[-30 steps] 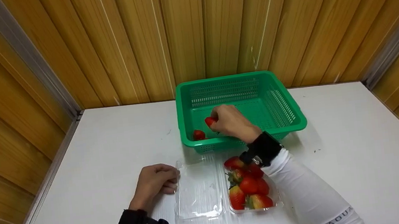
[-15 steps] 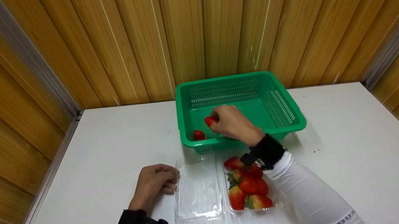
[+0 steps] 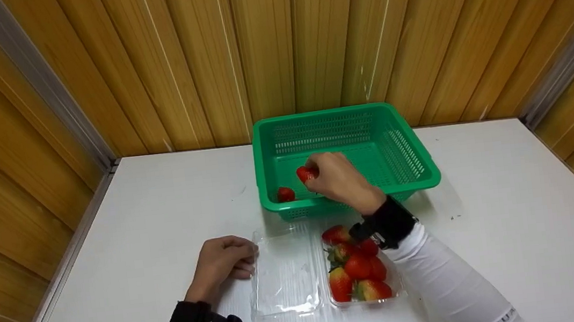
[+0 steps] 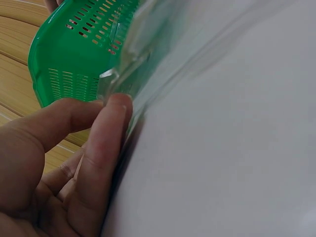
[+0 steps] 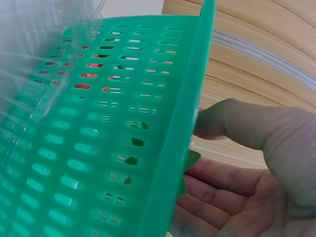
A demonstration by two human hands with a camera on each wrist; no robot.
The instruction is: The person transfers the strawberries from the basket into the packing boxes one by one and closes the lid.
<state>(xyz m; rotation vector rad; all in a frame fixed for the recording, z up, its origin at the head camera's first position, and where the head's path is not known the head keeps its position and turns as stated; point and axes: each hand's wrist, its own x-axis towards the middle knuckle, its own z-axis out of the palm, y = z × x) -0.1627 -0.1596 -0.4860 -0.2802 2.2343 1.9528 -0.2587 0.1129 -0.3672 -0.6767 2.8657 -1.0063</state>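
Over the green basket (image 3: 406,166), a strawberry (image 3: 306,173) is pinched in the right hand's (image 3: 340,181) curled fingers. If squeezed too hard, it could be bruised. The clear tray (image 3: 285,274) on the bench (image 3: 515,221), touched by the left hand's (image 3: 223,263) loosely curled fingers, could slide.

The right hand (image 3: 341,182) holds a strawberry (image 3: 306,174) inside the green basket (image 3: 422,164).

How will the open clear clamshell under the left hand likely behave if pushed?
The clear clamshell looks thin and see-through, so probably light and apt to slide on the smooth white table. Its empty lid half likely flexes; the left hand touches its edge.
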